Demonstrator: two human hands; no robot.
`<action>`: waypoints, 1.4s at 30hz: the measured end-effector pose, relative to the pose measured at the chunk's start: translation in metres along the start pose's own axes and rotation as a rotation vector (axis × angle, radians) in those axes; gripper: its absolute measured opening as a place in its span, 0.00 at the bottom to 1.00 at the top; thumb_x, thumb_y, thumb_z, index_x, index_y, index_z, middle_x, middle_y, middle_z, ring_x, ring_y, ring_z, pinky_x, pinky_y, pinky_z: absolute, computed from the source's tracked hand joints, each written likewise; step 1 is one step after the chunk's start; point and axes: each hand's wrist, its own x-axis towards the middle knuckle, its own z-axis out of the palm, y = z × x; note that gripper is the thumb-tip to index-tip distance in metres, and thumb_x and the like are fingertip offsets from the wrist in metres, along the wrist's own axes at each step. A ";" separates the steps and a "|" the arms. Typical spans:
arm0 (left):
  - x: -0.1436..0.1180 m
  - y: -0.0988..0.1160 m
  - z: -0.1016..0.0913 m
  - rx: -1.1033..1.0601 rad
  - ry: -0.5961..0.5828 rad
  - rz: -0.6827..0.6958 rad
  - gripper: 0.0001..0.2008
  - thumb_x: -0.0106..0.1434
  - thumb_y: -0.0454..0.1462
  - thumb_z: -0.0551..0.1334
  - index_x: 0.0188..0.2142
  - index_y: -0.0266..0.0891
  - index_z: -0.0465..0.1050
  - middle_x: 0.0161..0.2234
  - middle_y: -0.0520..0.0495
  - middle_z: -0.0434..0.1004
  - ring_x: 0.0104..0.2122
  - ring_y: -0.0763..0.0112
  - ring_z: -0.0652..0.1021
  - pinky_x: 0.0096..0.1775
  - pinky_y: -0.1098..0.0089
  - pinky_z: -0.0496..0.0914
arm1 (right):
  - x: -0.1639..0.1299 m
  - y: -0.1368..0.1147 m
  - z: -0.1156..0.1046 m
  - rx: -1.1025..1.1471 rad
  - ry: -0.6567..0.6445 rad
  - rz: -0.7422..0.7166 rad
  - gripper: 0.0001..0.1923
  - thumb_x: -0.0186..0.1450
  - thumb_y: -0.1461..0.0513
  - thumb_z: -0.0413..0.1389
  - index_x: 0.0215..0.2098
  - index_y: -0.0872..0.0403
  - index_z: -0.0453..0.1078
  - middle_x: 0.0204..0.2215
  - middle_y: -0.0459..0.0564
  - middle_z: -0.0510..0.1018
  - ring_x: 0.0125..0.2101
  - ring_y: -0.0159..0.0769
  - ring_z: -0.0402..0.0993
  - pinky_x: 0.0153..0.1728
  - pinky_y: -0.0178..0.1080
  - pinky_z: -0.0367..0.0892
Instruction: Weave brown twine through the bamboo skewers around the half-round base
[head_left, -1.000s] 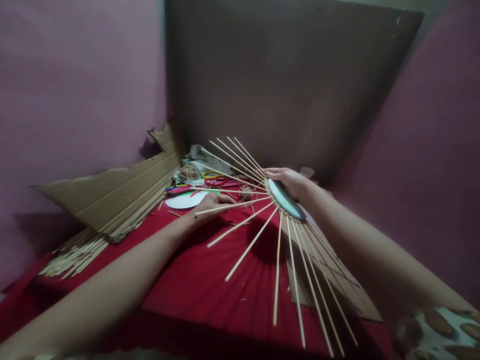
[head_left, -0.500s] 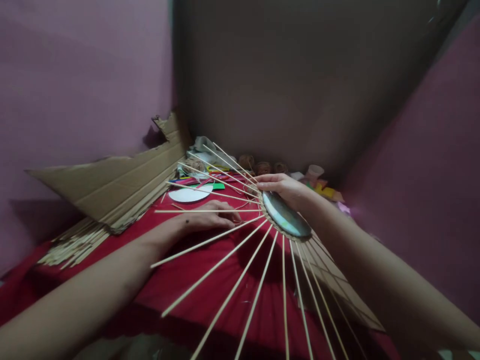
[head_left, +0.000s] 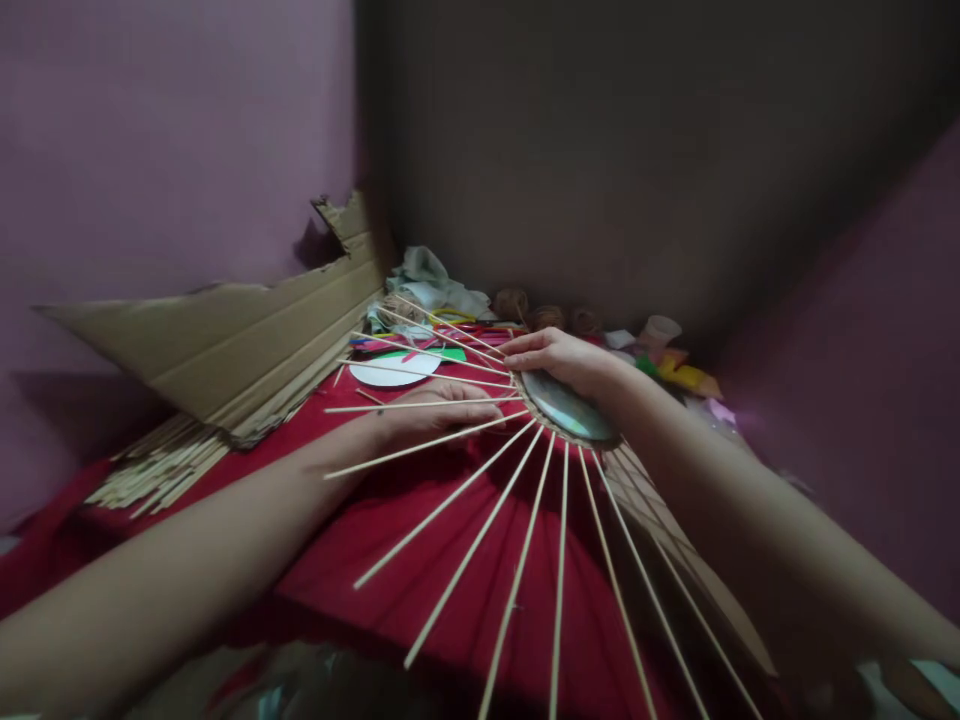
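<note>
Head view:

- Right hand point(head_left: 559, 358): closed over the far rim of a disc point(head_left: 564, 405), thumb and fingers clamped on its edge, disc tilted up off the cloth.
- Disc: round, flat, glossy, with a pale sheen; rim bound in tan woven fibre; held just right of centre above the red cloth point(head_left: 420, 540).
- Spokes point(head_left: 480, 535): thin, straight, pale wooden sticks fanning out from the disc rim toward the camera and to the left; smooth, evenly spaced.
- Left hand point(head_left: 439, 412): palm down, lying low beneath the left-hand spokes, fingers near the disc rim; grip on anything cannot be told.
- Step in hand, as judged: working fibre around the rim between spokes; next move likely calls for a steady hold on the disc and fine fingerwork in the narrow gaps.
- Cardboard sheet point(head_left: 225, 345): corrugated, torn at the top edge, leaning at left.
- Stick bundle point(head_left: 150, 475): loose, flat on the cloth under the cardboard.
- White paper circle point(head_left: 394, 370): flat, beyond the left hand.
- Coloured scraps, twine balls and a crumpled cloth: against the back wall, small and dim.
</note>
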 end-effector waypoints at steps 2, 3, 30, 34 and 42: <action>-0.002 -0.001 -0.002 0.098 0.026 -0.030 0.16 0.58 0.48 0.62 0.29 0.35 0.70 0.22 0.53 0.65 0.20 0.78 0.62 0.22 0.75 0.53 | 0.007 0.012 0.001 -0.124 0.001 -0.008 0.15 0.56 0.62 0.60 0.42 0.52 0.77 0.38 0.49 0.81 0.37 0.38 0.75 0.43 0.38 0.67; -0.003 -0.003 -0.003 0.135 0.034 -0.044 0.17 0.58 0.49 0.61 0.30 0.35 0.71 0.22 0.53 0.65 0.20 0.78 0.62 0.22 0.74 0.53 | 0.010 0.018 0.002 -0.170 -0.007 -0.015 0.16 0.56 0.61 0.60 0.43 0.52 0.76 0.39 0.49 0.81 0.38 0.39 0.75 0.44 0.38 0.67; -0.072 -0.020 -0.033 0.103 0.153 -0.057 0.17 0.56 0.43 0.65 0.43 0.36 0.76 0.29 0.44 0.76 0.30 0.69 0.75 0.34 0.68 0.71 | 0.005 0.024 0.022 -0.365 -0.030 -0.060 0.13 0.58 0.62 0.59 0.42 0.51 0.78 0.39 0.49 0.81 0.37 0.41 0.74 0.42 0.39 0.65; -0.080 -0.008 -0.027 0.358 0.262 -0.096 0.11 0.53 0.40 0.66 0.36 0.40 0.79 0.31 0.46 0.79 0.31 0.67 0.76 0.33 0.69 0.71 | 0.007 0.010 0.023 -0.385 -0.028 -0.088 0.12 0.58 0.64 0.59 0.40 0.51 0.79 0.40 0.50 0.80 0.38 0.42 0.74 0.41 0.39 0.65; -0.095 -0.004 -0.047 0.859 0.306 0.035 0.11 0.58 0.44 0.63 0.36 0.45 0.80 0.33 0.48 0.79 0.35 0.66 0.76 0.40 0.69 0.69 | 0.015 -0.013 0.031 -0.456 -0.031 -0.171 0.14 0.58 0.64 0.59 0.42 0.52 0.78 0.36 0.51 0.81 0.34 0.41 0.72 0.35 0.39 0.65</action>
